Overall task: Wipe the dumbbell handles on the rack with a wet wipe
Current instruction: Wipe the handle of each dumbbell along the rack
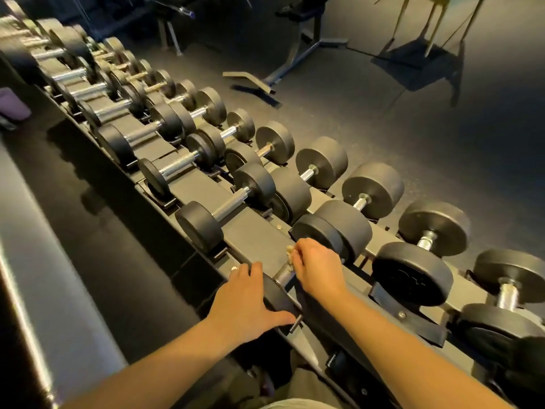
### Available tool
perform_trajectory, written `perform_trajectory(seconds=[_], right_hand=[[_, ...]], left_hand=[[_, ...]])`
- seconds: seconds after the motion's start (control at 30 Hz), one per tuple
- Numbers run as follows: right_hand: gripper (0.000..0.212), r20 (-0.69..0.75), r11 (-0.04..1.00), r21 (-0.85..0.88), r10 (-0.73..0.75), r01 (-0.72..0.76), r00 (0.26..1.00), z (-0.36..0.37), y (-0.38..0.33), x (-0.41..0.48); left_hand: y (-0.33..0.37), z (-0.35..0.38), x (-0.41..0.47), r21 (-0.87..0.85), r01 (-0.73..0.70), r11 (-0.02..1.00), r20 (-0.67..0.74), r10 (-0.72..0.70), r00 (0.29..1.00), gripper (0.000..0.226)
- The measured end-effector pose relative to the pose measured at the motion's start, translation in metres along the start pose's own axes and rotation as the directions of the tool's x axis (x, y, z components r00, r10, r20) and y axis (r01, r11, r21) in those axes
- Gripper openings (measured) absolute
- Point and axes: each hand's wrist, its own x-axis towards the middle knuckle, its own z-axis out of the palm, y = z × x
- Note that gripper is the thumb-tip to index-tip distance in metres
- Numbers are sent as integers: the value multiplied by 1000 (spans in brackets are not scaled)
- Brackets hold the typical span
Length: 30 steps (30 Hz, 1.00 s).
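A long black rack (259,228) holds several black dumbbells with chrome handles, running from upper left to lower right. My right hand (317,268) pinches a crumpled pale wet wipe (290,256) against the knurled handle (281,274) of the nearest dumbbell. My left hand (250,299) rests over that dumbbell's near head (280,298), fingers spread and thumb along its lower edge, with a ring on one finger. The far head of this dumbbell (320,234) sits just beyond my right hand.
A weight bench frame (265,79) stands on the dark floor beyond the rack. A purple object (11,104) lies at the far left. A dark ledge and a pale wall strip (35,261) run along the left side.
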Motion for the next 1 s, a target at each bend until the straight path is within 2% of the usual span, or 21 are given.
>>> perform_trajectory(seconds=[0.13, 0.27, 0.33, 0.4, 0.43, 0.53, 0.6, 0.67, 0.77, 0.87, 0.93, 1.0], right_hand=[[14, -61, 997, 59, 60, -56, 996, 5, 3, 2], [16, 160, 984, 166, -83, 56, 984, 11, 4, -7], [12, 211, 970, 210, -164, 119, 964, 14, 5, -18], [9, 129, 975, 161, -174, 152, 976, 19, 13, -22], [7, 60, 982, 143, -131, 122, 990, 21, 17, -22], [5, -148, 947, 312, 133, -82, 980, 17, 29, -15], [5, -169, 918, 376, 204, -129, 964, 21, 28, -12], [5, -123, 906, 411, 168, -104, 978, 30, 20, -16], [6, 1, 876, 483, 16, -15, 1000, 43, 6, -22], [3, 86, 881, 471, -103, 50, 991, 40, 6, -18], [3, 0, 932, 351, -99, 93, 995, 36, 12, -12], [3, -127, 928, 372, 44, 7, 991, 33, 17, -8]], left_hand=[[-2, 5, -2, -62, 35, 997, -5, -36, 999, 126], [-6, 10, 0, -96, 41, 995, -9, -42, 999, 130], [-8, 12, 2, -108, 34, 994, -22, -36, 999, 130], [-9, 12, 2, -125, 32, 992, -33, -37, 999, 128], [-9, 12, 3, -139, 35, 990, -33, -40, 999, 127], [-14, 9, 5, -212, 70, 975, 0, -71, 997, 127], [-20, 5, 8, -284, 102, 953, 29, -97, 995, 128], [-26, 0, 11, -327, 115, 938, 50, -104, 993, 119], [-31, -7, 15, -329, 87, 940, 65, -70, 995, 101], [-37, -7, 21, -335, 68, 940, 88, -41, 995, 104], [-41, -7, 25, -345, 93, 934, 130, -50, 990, 115], [-44, -7, 28, -352, 119, 928, 171, -61, 983, 127]])
